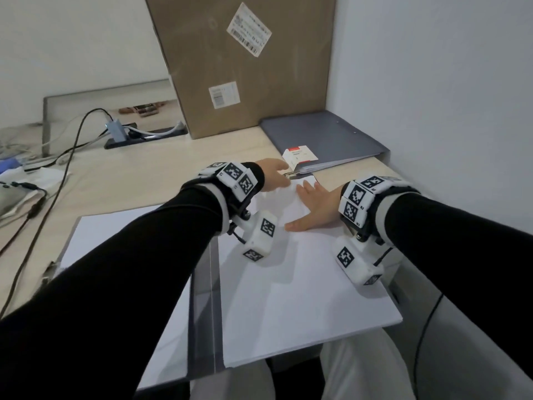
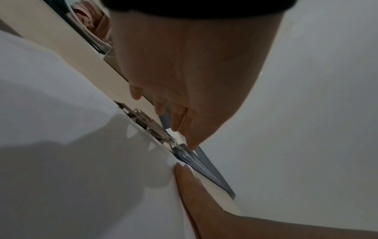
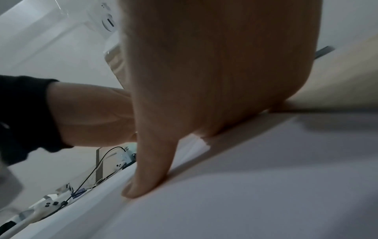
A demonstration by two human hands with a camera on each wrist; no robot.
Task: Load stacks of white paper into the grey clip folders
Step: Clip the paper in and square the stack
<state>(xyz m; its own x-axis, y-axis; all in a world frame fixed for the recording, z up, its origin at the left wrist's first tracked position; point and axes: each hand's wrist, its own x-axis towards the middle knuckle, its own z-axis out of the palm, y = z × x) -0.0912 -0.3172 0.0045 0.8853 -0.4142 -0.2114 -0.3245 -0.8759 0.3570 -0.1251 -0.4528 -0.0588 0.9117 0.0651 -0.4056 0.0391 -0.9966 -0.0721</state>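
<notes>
An open grey clip folder (image 1: 205, 298) lies in front of me with a stack of white paper (image 1: 302, 287) on its right half and a white sheet (image 1: 115, 235) on its left half. My right hand (image 1: 314, 204) lies flat on the top end of the stack (image 3: 266, 194), fingers straight, thumb spread. My left hand (image 1: 275, 176) reaches to the metal clip (image 2: 151, 127) at the stack's far edge. Its fingers are extended, and one fingertip (image 2: 192, 143) touches the clip's end. A closed grey folder (image 1: 326, 140) lies at the back right.
A tall cardboard box (image 1: 245, 62) leans at the back. A small white box with a red stripe (image 1: 300, 155) sits on the closed folder's near corner. Cables and a hub (image 1: 115, 131) lie at the back left. A wall (image 1: 432, 96) stands close on the right.
</notes>
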